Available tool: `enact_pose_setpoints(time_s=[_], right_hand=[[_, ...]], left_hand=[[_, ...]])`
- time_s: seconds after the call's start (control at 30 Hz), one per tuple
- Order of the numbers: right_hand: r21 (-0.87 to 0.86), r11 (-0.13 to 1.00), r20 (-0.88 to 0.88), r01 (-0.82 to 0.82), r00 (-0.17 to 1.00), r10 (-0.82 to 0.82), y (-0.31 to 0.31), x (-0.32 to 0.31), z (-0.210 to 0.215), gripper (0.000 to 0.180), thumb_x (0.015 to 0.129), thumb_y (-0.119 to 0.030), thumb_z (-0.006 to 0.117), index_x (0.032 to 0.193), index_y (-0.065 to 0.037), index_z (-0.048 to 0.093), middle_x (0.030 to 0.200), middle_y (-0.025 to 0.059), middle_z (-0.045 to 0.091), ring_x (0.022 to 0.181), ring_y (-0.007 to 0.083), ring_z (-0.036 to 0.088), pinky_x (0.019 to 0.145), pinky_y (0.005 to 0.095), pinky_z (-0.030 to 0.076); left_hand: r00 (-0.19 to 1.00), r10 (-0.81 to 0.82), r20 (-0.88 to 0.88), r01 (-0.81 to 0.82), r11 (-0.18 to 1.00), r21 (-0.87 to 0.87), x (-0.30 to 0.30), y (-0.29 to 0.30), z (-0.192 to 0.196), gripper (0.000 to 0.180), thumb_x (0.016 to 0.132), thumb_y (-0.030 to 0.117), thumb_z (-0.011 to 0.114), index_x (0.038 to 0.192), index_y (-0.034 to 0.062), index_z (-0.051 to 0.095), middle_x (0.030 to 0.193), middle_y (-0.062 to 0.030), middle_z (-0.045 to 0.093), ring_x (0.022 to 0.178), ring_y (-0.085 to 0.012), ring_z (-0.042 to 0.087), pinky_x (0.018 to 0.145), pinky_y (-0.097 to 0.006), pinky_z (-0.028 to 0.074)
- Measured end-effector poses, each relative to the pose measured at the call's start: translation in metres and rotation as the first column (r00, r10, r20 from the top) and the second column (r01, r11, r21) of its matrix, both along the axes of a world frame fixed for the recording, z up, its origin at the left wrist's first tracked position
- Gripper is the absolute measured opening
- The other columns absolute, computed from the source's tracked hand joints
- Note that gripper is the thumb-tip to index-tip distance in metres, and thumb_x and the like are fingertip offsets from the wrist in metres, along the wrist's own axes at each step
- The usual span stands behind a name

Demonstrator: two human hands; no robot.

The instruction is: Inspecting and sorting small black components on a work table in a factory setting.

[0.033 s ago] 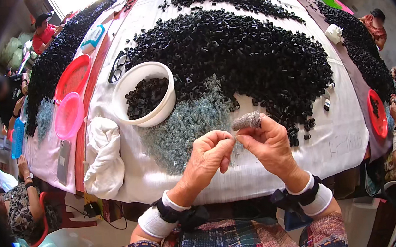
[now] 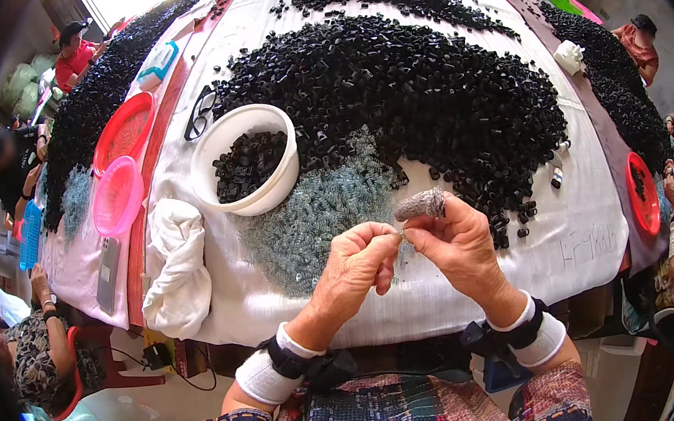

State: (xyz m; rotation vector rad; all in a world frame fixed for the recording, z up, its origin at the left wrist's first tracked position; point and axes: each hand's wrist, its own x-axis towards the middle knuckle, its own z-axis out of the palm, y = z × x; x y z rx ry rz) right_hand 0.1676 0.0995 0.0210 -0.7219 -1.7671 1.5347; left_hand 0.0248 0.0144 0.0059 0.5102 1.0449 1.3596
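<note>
My left hand (image 2: 353, 266) is closed in a pinch, its thumb and forefinger tips meeting those of my right hand (image 2: 460, 251) above the near side of the table. Whatever lies between the fingertips is too small to make out. A worn grey finger cover (image 2: 421, 205) sits on my right forefinger, which is bent over the thumb. Just beyond both hands spreads a pile of small clear bluish coil-like pieces (image 2: 313, 221). Behind it lies a large heap of small black plastic parts (image 2: 389, 82). A white bowl (image 2: 282, 175) at the left holds more black parts.
A crumpled white cloth (image 2: 179, 268) and black-framed glasses (image 2: 200, 114) lie left of the piles. Further left are a red tray (image 2: 147, 107), a pink basket (image 2: 119, 196) and a phone (image 2: 108, 276). Other people sit along both sides, near more black heaps and a red dish (image 2: 643, 211).
My left fingertips have shifted very slightly to the right, against my right thumb. Everything else looks the same.
</note>
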Motion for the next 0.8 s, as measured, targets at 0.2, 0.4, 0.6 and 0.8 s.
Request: enact_pose_setpoints(time_s=[0.2, 0.4, 0.6, 0.8], right_hand=[[-0.192, 0.981, -0.113, 0.001, 0.993, -0.024, 0.008, 0.005, -0.001, 0.020, 0.084, 0.003, 0.062, 0.103, -0.002, 0.062, 0.085, 0.0001, 0.064, 0.080, 0.0054, 0.059, 0.071, 0.0209, 0.049], [-0.129, 0.985, -0.020, 0.111, 0.993, -0.114, 0.016, 0.012, -0.003, 0.018, 0.084, -0.001, 0.064, 0.102, -0.002, 0.063, 0.082, 0.0001, 0.064, 0.071, 0.0049, 0.058, 0.064, 0.0202, 0.050], [-0.117, 0.989, 0.023, 0.086, 0.996, -0.084, 0.014, 0.011, 0.002, 0.019, 0.085, 0.002, 0.062, 0.104, -0.003, 0.062, 0.085, -0.0016, 0.062, 0.080, 0.0052, 0.058, 0.074, 0.0202, 0.049], [0.295, 0.948, -0.099, 0.123, 0.990, -0.098, 0.006, 0.003, 0.001, 0.023, 0.079, 0.005, 0.066, 0.101, -0.002, 0.064, 0.082, 0.0062, 0.065, 0.068, 0.0108, 0.063, 0.064, 0.0245, 0.053]], left_hand=[[0.975, -0.056, 0.216, 0.069, 0.996, -0.051, 0.002, 0.010, -0.003, 0.028, 0.097, 0.031, 0.052, 0.091, 0.0039, 0.057, 0.064, 0.0023, 0.049, 0.047, -0.0047, 0.042, 0.042, -0.020, 0.038], [0.997, -0.072, 0.030, 0.074, 0.994, -0.081, -0.005, 0.012, -0.001, 0.027, 0.097, 0.028, 0.051, 0.102, 0.0036, 0.061, 0.067, 0.0046, 0.046, 0.051, -0.0037, 0.040, 0.046, -0.020, 0.035], [0.990, -0.082, 0.114, 0.084, 0.996, -0.011, -0.012, 0.010, -0.005, 0.031, 0.095, 0.024, 0.055, 0.117, 0.0017, 0.059, 0.070, 0.0051, 0.050, 0.057, -0.0046, 0.047, 0.052, -0.019, 0.040], [0.999, -0.044, 0.017, 0.043, 0.997, 0.068, -0.008, 0.001, 0.006, 0.026, 0.088, 0.011, 0.066, 0.111, -0.0004, 0.061, 0.090, -0.0072, 0.067, 0.072, -0.0101, 0.064, 0.058, -0.020, 0.049]])
